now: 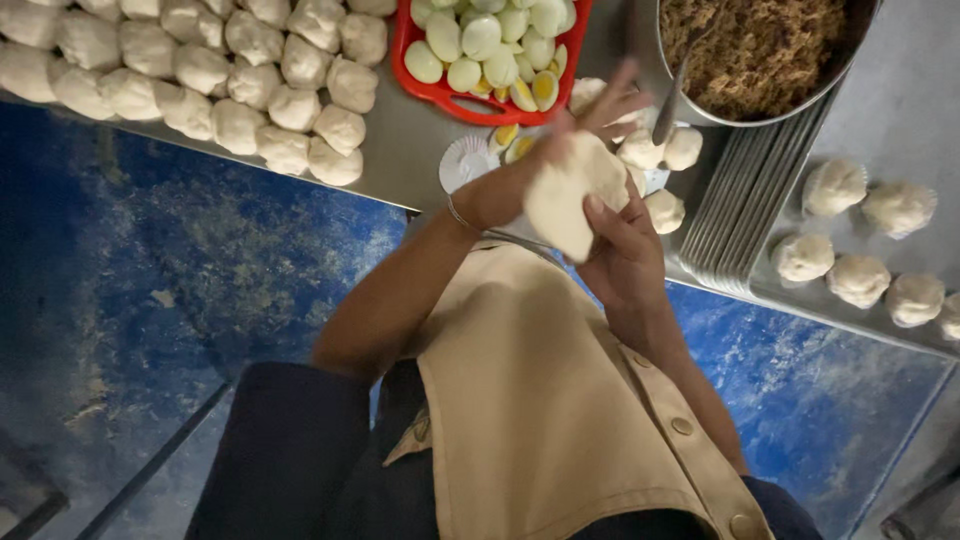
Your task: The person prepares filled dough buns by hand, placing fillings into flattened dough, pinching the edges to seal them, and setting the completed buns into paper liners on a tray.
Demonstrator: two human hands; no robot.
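Bare steel table (405, 160) opens between the dough balls (215, 75) and red egg basket (440, 95); stacked trays (745, 215) crowd the right.

Matt soft dough disc (567, 195), brushed metal table (400, 150), glossy plastic basket (430, 90)

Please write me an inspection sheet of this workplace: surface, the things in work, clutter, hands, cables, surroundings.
Surface: grey metal table, crowded.
Job's things: flattened dough piece held between both hands above the table edge.
Clutter: raw dough balls, red basket of halved boiled eggs, metal bowl of brown filling with spoon, stacked trays, filled buns.
Hands: left hand and right hand each keep a grip on the dough.
Cables: nothing seen.
Surroundings: blue mottled floor.
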